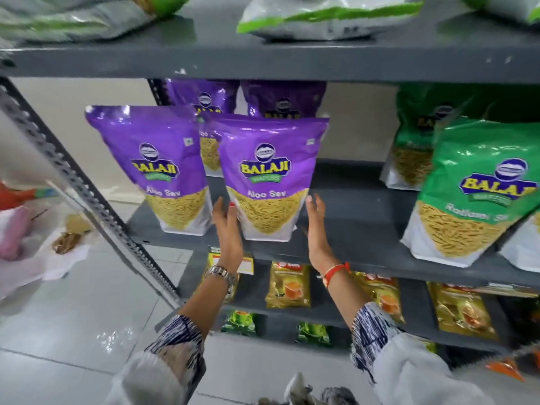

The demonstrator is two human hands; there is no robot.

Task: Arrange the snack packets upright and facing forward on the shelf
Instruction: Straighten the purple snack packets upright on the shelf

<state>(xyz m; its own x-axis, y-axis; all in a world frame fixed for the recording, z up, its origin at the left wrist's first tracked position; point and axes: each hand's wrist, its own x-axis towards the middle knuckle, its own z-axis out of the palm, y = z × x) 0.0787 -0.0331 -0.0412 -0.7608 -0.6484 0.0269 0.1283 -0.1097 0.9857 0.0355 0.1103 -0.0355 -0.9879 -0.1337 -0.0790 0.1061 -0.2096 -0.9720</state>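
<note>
Two purple Aloo Sev packets stand upright and face forward at the front of the grey middle shelf (pixel 356 241): one on the left (pixel 155 168), one in the middle (pixel 267 176). Two more purple packets (pixel 204 97) stand behind them, partly hidden. My left hand (pixel 226 226) rests flat against the middle packet's lower left side, thumb on its front. My right hand (pixel 317 226) is open beside the packet's lower right edge, a small gap between them. Green Ratlami Sev packets (pixel 476 188) stand at the right, the front one leaning.
White-and-green bags (pixel 324 16) lie flat on the upper shelf. Yellow tea packets (pixel 287 285) and green ones (pixel 239 321) fill the lower shelves. A perforated metal upright (pixel 84 182) runs along the left. Bags and paper (pixel 17 229) lie on the tiled floor at left.
</note>
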